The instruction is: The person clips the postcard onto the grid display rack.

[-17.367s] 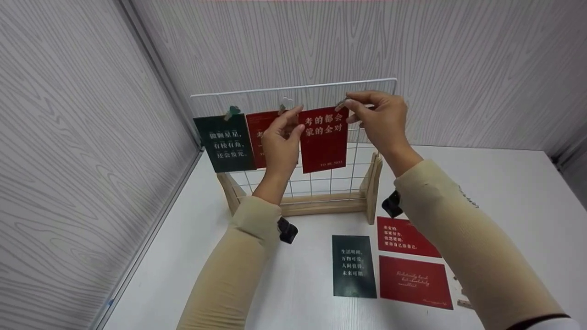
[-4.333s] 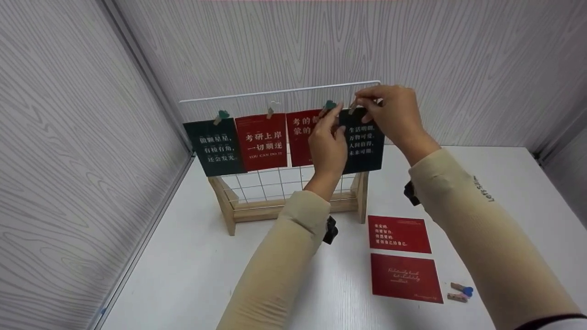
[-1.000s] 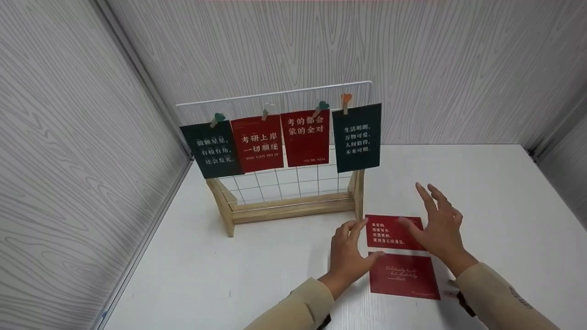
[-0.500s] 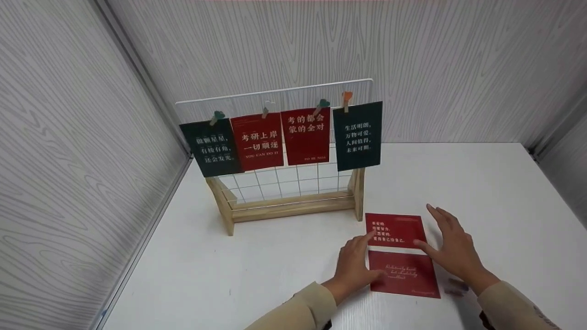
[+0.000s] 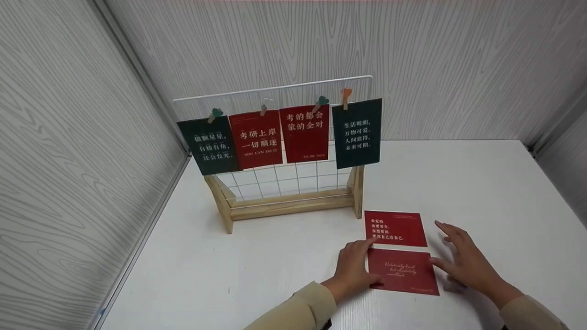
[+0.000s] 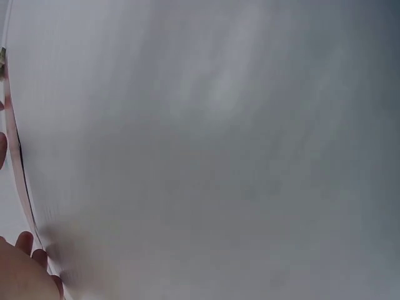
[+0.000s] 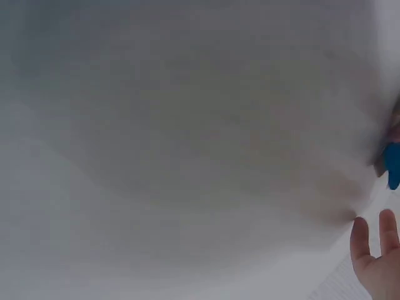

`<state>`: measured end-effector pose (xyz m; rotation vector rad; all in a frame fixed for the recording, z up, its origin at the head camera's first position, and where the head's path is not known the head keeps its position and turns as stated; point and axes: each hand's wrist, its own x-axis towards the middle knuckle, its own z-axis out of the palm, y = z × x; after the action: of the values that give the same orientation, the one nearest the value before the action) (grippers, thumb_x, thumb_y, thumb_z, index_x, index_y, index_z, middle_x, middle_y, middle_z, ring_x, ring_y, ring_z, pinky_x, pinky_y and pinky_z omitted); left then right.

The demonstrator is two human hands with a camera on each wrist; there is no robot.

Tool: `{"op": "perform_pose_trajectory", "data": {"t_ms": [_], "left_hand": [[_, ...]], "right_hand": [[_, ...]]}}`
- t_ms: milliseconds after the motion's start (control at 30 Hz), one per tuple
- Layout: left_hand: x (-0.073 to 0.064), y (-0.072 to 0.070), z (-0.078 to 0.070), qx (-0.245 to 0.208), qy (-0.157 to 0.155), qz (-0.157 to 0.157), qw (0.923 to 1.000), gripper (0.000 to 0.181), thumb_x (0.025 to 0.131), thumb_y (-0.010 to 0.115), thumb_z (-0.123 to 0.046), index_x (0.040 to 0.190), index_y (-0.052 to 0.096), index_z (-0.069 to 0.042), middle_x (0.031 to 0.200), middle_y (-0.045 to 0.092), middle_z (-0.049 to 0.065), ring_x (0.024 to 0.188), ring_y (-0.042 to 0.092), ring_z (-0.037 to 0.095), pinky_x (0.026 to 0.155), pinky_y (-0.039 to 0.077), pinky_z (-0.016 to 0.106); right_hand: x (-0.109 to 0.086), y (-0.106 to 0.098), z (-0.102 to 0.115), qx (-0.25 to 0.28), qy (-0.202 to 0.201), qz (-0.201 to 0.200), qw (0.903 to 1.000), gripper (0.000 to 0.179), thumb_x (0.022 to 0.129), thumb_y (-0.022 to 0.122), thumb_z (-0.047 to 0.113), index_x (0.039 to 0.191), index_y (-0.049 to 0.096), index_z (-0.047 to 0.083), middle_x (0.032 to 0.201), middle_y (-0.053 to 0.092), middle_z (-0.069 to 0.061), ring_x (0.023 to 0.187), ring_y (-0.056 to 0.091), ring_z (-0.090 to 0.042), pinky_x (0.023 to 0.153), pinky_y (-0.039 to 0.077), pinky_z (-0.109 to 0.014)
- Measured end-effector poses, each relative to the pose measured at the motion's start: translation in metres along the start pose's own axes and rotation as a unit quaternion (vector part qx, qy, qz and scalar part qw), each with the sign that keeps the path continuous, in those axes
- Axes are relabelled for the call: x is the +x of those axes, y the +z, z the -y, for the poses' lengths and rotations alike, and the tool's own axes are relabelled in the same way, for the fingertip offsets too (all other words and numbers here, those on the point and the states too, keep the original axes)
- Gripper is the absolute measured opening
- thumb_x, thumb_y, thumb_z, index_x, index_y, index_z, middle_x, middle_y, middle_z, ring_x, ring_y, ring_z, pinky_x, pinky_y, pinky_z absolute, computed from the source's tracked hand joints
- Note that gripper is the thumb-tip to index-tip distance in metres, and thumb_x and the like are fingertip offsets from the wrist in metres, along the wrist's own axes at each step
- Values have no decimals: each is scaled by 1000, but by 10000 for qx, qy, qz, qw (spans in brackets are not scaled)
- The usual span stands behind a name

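Observation:
Two red cards lie flat on the white table: an upper one (image 5: pixel 399 228) with white characters, and a lower one (image 5: pixel 403 270) with script lettering. My left hand (image 5: pixel 353 270) is at the lower card's left edge, thumb over its corner and index fingertip near the upper card. My right hand (image 5: pixel 472 266) hovers just right of the cards with fingers spread, nothing held. Small clothespins (image 5: pixel 454 285) lie under it, mostly hidden; a blue-topped clothespin (image 7: pixel 392 164) shows in the right wrist view. Only fingers of the left hand (image 6: pixel 28 269) show in the left wrist view.
A wire grid rack (image 5: pixel 293 178) on a wooden stand (image 5: pixel 293 206) is behind the hands. Clipped along it are a green card (image 5: pixel 211 145), two red cards (image 5: pixel 257 140) and another green card (image 5: pixel 357 135) under an orange heart clothespin (image 5: pixel 346 97). Walls stand behind and left.
The second green card was clipped at the rack's right end, and both hands came down to the table. Lately the right hand moved right and nearer, off the upper card; the left lowered slightly.

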<state>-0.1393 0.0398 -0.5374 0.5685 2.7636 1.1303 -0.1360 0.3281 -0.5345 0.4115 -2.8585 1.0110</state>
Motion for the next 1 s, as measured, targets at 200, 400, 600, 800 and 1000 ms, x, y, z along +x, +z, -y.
{"op": "perform_pose_trajectory", "data": {"t_ms": [200, 400, 600, 800, 1000], "left_hand": [[0, 0, 1, 225, -6, 65, 9997, 81, 66, 87, -31, 135, 48, -18, 121, 54, -13, 117, 43, 7, 103, 33, 33], [0, 2, 3, 461, 149, 30, 9988, 81, 67, 86, -33, 137, 49, -16, 124, 54, -12, 118, 43, 9, 102, 34, 33], [0, 3, 5, 587, 269, 14, 9979, 81, 67, 86, -35, 136, 50, -14, 126, 54, -8, 118, 44, 12, 101, 36, 35], [0, 3, 5, 698, 249, 65, 9972, 82, 67, 86, -36, 137, 50, -13, 128, 53, -6, 120, 43, 13, 102, 34, 33], [-1, 3, 5, 820, 264, 37, 9963, 81, 68, 86, -38, 136, 51, -12, 127, 53, -4, 122, 43, 13, 102, 34, 32]], "right_hand": [[-13, -3, -9, -121, 108, 197, 9997, 85, 79, 78, 37, 149, 32, 23, 134, 44, -9, 104, 55, -24, 83, 47, -53], [-26, -9, -13, -188, 152, 230, 9994, 78, 76, 81, 34, 143, 43, 24, 126, 53, 0, 97, 57, -12, 80, 51, -34], [-33, -12, -16, -227, 173, 300, 9991, 68, 75, 82, 29, 136, 51, 23, 121, 58, 2, 93, 56, -8, 76, 51, -28], [-39, -12, -20, -207, 271, 278, 9990, 52, 75, 81, 31, 123, 62, 20, 109, 64, 7, 88, 58, -5, 71, 51, -25], [-44, -12, -21, -270, 135, 264, 9992, 38, 71, 84, 13, 106, 70, 20, 99, 65, 12, 82, 59, -3, 69, 52, -21]]}}
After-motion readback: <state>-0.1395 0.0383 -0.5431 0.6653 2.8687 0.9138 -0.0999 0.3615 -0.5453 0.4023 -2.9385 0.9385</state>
